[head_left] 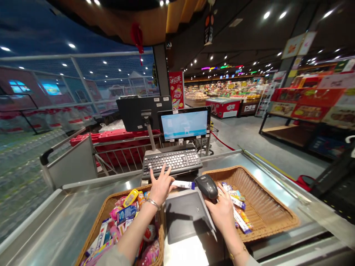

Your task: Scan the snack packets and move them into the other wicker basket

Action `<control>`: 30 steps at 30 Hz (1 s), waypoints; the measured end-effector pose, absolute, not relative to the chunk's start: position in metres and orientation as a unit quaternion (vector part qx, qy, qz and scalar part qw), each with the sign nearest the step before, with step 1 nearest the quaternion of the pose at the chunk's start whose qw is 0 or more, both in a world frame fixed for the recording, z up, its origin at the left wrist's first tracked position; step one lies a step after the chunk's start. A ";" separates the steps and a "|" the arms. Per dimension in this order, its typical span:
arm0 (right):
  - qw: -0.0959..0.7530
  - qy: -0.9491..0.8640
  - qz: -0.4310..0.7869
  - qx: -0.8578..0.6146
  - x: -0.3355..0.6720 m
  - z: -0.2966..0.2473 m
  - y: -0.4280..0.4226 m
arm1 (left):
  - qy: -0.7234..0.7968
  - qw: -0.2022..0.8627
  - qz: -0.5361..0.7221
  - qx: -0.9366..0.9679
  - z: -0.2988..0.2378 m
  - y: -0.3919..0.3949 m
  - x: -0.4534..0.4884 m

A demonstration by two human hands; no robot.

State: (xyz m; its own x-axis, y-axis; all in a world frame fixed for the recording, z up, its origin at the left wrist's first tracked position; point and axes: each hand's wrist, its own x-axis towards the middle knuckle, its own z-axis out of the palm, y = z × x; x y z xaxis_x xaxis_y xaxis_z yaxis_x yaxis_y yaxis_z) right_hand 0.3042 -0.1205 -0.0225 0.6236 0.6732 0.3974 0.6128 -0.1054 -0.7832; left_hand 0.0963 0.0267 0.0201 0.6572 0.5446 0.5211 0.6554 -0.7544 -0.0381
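Observation:
Between the thumb and lower fingers of my left hand (159,187) is a white and purple candy stick pack (183,184). The other fingers of that hand are spread at the front edge of a black keyboard (174,161); whether they touch the keys I cannot tell. My right hand (222,207) is closed around a black barcode scanner (206,186), whose head points left toward the pack. Below my left forearm, a wicker basket (97,218) holds many colourful sweets and toys. A second wicker basket (273,207) has several candy packs (240,207) at its left side, beside my right hand.
Behind the keyboard stands a lit monitor (185,124), with a second dark screen (138,112) seen from its back. A grey flat pad (184,218) lies between the baskets on the metal counter (69,214). Shelves with red boxes (310,98) stand at the right.

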 end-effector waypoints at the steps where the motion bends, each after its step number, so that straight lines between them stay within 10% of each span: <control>1: 0.512 -0.425 0.026 -0.745 0.307 -0.023 -0.122 | -0.326 0.112 -0.248 -0.905 0.021 0.027 0.101; 30: 0.511 -0.219 -0.012 -0.831 0.378 -0.024 -0.174 | -0.095 0.067 -0.232 -0.966 0.017 0.036 0.220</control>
State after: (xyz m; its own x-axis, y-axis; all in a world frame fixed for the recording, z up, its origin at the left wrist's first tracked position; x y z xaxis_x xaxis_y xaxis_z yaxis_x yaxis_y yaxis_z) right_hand 0.3782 -0.1737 -0.0236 0.9040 0.3516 0.2433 0.3761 -0.3830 -0.8437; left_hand 0.2195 0.0363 0.0168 0.8748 0.1517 0.4601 0.2138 -0.9731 -0.0856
